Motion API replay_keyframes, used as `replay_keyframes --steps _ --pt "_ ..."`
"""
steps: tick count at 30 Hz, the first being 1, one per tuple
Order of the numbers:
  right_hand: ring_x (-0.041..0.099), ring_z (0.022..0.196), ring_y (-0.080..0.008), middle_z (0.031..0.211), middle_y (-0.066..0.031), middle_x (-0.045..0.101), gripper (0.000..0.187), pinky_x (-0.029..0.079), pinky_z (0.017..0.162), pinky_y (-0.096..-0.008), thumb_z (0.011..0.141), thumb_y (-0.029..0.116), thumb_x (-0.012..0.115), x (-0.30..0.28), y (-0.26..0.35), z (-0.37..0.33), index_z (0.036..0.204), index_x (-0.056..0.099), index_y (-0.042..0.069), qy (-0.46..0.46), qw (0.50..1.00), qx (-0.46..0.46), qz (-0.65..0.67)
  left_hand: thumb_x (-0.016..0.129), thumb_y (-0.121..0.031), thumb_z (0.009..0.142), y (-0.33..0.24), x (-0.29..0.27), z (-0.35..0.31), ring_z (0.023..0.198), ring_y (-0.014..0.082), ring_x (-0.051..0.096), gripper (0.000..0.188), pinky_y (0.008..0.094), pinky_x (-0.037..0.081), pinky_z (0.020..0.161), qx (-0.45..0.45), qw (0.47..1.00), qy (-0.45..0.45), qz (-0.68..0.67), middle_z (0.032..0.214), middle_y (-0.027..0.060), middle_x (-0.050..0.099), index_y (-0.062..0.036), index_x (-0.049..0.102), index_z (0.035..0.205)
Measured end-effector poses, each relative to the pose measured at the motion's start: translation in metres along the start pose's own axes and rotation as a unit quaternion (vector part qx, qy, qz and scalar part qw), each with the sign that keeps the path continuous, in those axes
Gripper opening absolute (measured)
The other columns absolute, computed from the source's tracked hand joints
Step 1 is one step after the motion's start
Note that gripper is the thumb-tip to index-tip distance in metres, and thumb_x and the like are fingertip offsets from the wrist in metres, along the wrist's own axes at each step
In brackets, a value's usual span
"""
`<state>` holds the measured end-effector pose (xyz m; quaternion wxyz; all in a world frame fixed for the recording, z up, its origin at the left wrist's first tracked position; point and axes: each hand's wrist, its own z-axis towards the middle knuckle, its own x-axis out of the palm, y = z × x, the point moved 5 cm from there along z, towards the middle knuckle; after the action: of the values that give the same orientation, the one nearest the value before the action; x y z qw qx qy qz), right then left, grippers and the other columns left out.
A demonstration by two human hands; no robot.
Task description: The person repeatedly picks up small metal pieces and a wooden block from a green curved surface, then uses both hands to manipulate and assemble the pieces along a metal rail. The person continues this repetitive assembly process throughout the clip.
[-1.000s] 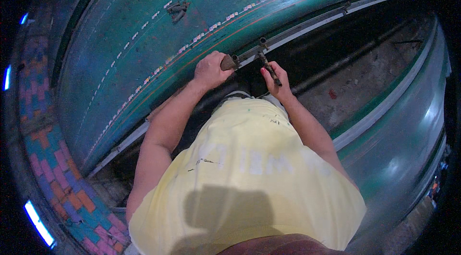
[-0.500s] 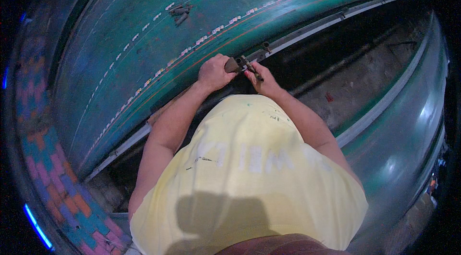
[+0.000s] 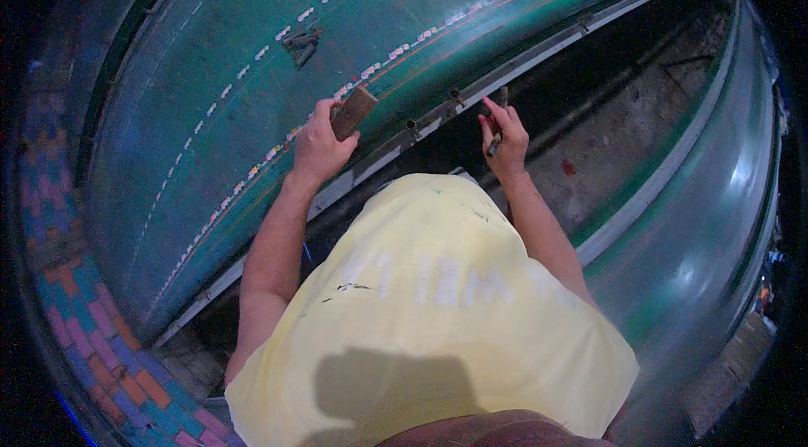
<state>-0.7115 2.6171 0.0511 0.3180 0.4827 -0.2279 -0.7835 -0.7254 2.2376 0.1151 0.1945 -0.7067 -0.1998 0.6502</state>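
Note:
My left hand (image 3: 320, 148) is closed round a brown, flat rectangular block (image 3: 354, 113), probably wooden, raised over the near part of a green surface (image 3: 252, 106). To its right, my right hand (image 3: 508, 144) grips a dark, slim metal piece (image 3: 494, 146) above the dark gap beside the rail; its exact kind cannot be made out. Between the hands runs a pale metal rail (image 3: 438, 115) along the green surface's edge. Two small dark round fittings (image 3: 455, 97) stick up from it.
Small white pieces (image 3: 370, 71) lie in long rows across the green surface, with a heap of dark short pieces (image 3: 301, 46) farther off. A second green surface (image 3: 699, 220) bounds the gap on the right. Coloured paving bricks (image 3: 101, 346) are at lower left.
My hands, close together at the rail before, have moved apart. The left has gone left with the block; the right has gone right with the metal piece. Two fittings now show on the rail.

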Motion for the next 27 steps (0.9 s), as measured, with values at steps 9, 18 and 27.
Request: replay_keyframes --steps 9,18,27 --pt "0.077 0.105 -0.039 0.12 -0.0124 0.074 0.051 0.064 0.085 -0.0469 0.087 0.008 0.089 0.052 -0.004 0.041 0.135 0.078 0.02 0.148 0.986 0.027 -0.07 0.086 -0.048 0.098 0.089 0.005 -0.039 0.121 0.0419 0.076 0.059 0.0529 0.061 0.101 -0.032 0.998 -0.029 0.043 0.132 0.0206 0.078 -0.0091 0.071 0.14" --pt "0.075 0.101 -0.0386 0.108 -0.0167 0.07 0.038 0.062 0.085 -0.0457 0.088 0.003 0.088 0.049 -0.003 0.057 0.123 0.077 0.011 0.234 0.97 -0.045 -0.056 0.08 -0.044 0.105 0.109 0.007 -0.022 0.127 0.0442 0.074 0.059 0.0515 0.059 0.107 -0.089 0.995 -0.036 -0.013 0.141 0.0229 0.075 -0.0042 0.068 0.148" --pt "0.075 0.102 -0.039 0.107 -0.0184 0.069 0.038 0.063 0.082 -0.0493 0.086 0.013 0.09 0.056 -0.04 0.075 0.12 0.073 0.009 0.296 0.942 -0.053 0.147 0.092 -0.037 0.094 0.028 -0.018 0.025 0.121 0.0423 0.076 0.061 0.05 0.061 0.102 -0.093 0.994 -0.047 0.041 0.134 0.0194 0.077 -0.0074 0.07 0.143"
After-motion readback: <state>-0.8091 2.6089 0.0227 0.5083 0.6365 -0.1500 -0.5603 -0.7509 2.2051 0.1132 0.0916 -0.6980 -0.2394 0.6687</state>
